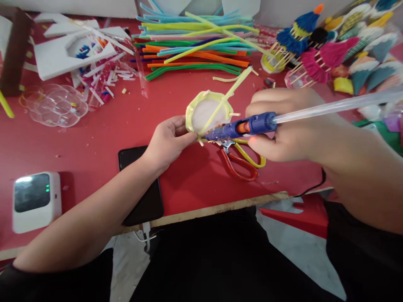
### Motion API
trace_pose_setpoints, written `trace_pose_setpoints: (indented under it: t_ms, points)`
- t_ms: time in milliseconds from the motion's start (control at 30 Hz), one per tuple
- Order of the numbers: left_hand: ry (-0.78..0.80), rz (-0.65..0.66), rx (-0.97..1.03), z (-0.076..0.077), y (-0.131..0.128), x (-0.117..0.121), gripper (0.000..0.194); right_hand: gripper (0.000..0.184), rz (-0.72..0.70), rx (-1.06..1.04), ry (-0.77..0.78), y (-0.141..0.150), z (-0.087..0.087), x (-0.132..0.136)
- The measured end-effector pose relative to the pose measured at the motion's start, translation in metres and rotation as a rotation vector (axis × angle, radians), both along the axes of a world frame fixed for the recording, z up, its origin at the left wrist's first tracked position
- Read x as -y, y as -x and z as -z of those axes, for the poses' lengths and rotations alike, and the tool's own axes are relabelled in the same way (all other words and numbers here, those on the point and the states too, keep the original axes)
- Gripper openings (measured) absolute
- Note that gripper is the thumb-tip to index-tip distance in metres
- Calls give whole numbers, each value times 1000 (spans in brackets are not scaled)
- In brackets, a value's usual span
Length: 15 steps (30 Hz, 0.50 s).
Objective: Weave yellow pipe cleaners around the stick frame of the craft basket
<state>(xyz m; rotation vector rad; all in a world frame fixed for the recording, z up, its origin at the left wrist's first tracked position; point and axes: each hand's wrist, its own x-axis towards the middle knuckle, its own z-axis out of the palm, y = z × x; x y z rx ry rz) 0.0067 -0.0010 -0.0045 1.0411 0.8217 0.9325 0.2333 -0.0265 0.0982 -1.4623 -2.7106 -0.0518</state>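
My left hand (pixel 171 140) pinches the near left rim of a small round piece with a pale disc base (pixel 208 112), edged in yellow pipe cleaner, with short pale sticks poking out around it. A loose yellow pipe cleaner end (pixel 234 88) slants across the disc and past its far right edge. In my right hand (pixel 283 126) is a blue hot glue gun (pixel 241 127) with a clear glue stick (pixel 333 105) running out of its back. Its nozzle meets the near rim, close to my left thumb. Below the glue gun lie scissors (pixel 241 163) with one red and one yellow handle.
Bundled coloured pipe cleaners (pixel 195 46) lie at the back. Finished yarn figures on sticks (pixel 317 63) stand at the right. White foam scraps (pixel 72 54), a clear flower-shaped tray (pixel 58 105), a phone (pixel 141 197) and a white device (pixel 36 201) are on the left.
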Motion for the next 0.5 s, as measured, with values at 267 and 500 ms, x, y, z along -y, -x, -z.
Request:
trace_pose_setpoints:
  t_ms: [267,500]
  points:
    - [18,23,-47,-2,2,0,25,24,60,34,57,1,-2,1]
    - [11,32,-93,-2,3,0,30,23,84,77,83,-3,-3,2]
